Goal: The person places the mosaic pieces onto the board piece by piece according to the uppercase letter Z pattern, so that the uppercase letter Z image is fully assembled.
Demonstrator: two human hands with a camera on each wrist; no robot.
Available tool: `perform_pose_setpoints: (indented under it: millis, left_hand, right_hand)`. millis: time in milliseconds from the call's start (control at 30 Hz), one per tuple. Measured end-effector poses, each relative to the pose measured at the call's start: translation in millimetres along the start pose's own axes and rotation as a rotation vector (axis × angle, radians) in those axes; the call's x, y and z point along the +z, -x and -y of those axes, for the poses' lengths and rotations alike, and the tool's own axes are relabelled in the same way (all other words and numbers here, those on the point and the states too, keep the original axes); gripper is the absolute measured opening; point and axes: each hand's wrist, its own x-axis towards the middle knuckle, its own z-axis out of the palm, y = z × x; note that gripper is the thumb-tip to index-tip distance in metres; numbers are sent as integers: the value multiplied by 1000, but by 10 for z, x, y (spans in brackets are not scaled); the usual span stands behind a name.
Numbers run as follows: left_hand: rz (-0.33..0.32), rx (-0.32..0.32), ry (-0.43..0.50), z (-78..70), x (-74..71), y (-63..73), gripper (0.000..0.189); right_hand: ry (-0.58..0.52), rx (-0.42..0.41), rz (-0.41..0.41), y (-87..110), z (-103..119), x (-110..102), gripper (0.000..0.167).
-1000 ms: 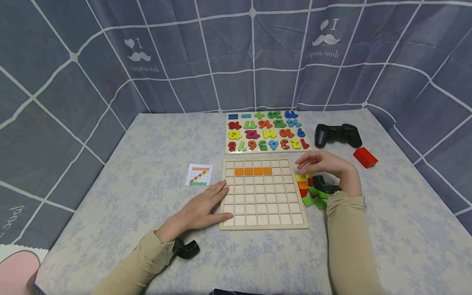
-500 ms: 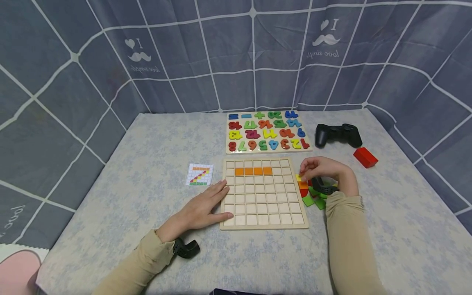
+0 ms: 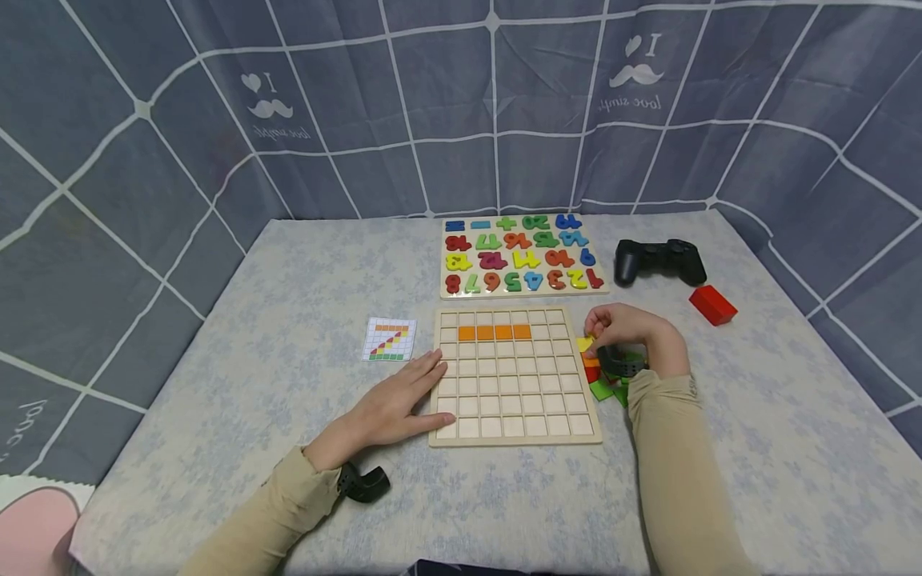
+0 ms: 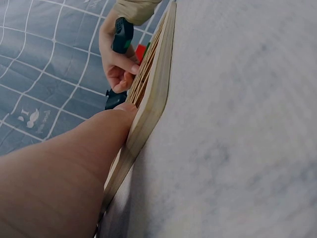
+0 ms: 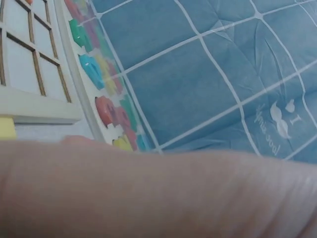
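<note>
The wooden board (image 3: 510, 385) lies on a mottled tabletop (image 3: 302, 304), blue-grey curtain (image 3: 446, 88) behind.

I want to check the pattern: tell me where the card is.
In the head view, the card lies left of the board, just beyond the left hand.

Blue-grey, white-gridded curtain (image 3: 446, 88) behind, 2 mustache prints (image 3: 637, 75); pale table (image 3: 302, 280), blue mottling.
</note>
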Motion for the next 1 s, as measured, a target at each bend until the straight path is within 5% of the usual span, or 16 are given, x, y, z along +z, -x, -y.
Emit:
perform_pose_setpoints:
  millis: [700, 1000]
  left_hand:
    - [4, 2, 0, -13, -17, 5, 82]
    - [5, -1, 0, -5, -11, 0, 83]
  right_hand:
    - [-5, 94, -200, -47, -76, -12, 32]
    - [-24, 76, -169, -8, -83, -7, 38]
